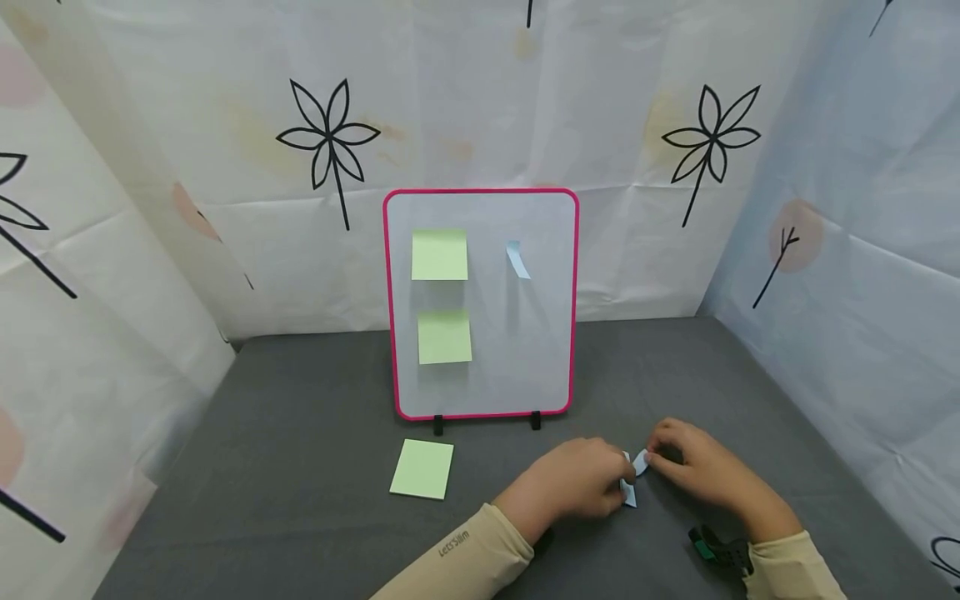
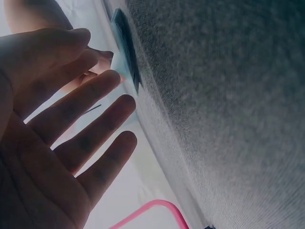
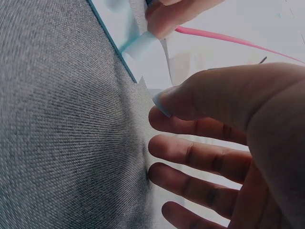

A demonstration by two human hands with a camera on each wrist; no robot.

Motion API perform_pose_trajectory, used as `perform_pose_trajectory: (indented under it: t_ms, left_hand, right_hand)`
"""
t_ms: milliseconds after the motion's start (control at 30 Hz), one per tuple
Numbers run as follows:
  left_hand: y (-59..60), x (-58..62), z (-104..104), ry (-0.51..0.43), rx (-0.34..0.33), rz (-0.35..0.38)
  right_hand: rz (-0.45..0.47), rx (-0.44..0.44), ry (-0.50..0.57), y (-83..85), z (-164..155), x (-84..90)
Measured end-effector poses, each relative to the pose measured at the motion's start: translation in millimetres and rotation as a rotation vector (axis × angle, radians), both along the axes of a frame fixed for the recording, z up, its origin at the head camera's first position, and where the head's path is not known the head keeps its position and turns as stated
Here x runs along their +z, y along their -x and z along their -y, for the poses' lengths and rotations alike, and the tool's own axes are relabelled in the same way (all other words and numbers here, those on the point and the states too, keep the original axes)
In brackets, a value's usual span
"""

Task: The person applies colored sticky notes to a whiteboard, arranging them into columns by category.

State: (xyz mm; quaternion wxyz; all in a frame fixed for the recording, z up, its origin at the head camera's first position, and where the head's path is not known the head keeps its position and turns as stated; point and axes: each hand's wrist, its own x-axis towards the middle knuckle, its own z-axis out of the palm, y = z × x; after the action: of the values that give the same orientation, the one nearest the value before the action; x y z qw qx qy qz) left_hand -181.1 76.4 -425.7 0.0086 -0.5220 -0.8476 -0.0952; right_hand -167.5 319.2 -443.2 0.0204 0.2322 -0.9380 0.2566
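A pad of pale blue paper strips (image 3: 112,21) lies on the grey cloth by both hands. My left hand (image 1: 579,479) is over this pad, its fingertips right at a raised strip. In the left wrist view most fingers of that hand stretch out straight, and I cannot tell whether its thumb and index finger grip anything. Opposite it, my right hand (image 1: 697,467) pinches the end of a curled blue strip (image 1: 640,462) between thumb and index finger. Its other fingers extend loosely in the right wrist view.
Behind the hands stands a pink-framed whiteboard (image 1: 495,379) on black feet. Two green sticky notes (image 1: 439,255) and a blue strip (image 1: 517,260) are stuck on it. A green note pad (image 1: 422,469) lies before it. Patterned cloth (image 1: 480,108) encloses the table (image 1: 300,467).
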Motion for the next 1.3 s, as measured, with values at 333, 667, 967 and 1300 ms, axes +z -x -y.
perform_pose_trajectory:
  t_ms: [333, 667, 967, 1300]
  left_hand:
    - [-4.0, -1.2, -1.8, 0.026, 0.008, 0.002]
    - [-5.2, -5.6, -5.4, 0.082, -0.023, -0.004]
    - [-7.0, -10.1, -6.5, 0.078, -0.013, -0.063]
    - [-7.3, -10.5, -8.9, 0.118, 0.014, -0.037]
  right_hand:
    - [0.017, -0.023, -0.006, -1.3, 0.4, -1.3]
    - [0.001, -0.020, -0.010, -0.9, -0.4, -2.1]
    - [-0.036, -0.025, -0.011, -0.2, -1.0, -2.5]
    - [-0.030, -0.043, 0.003, 0.2, -1.8, -2.7]
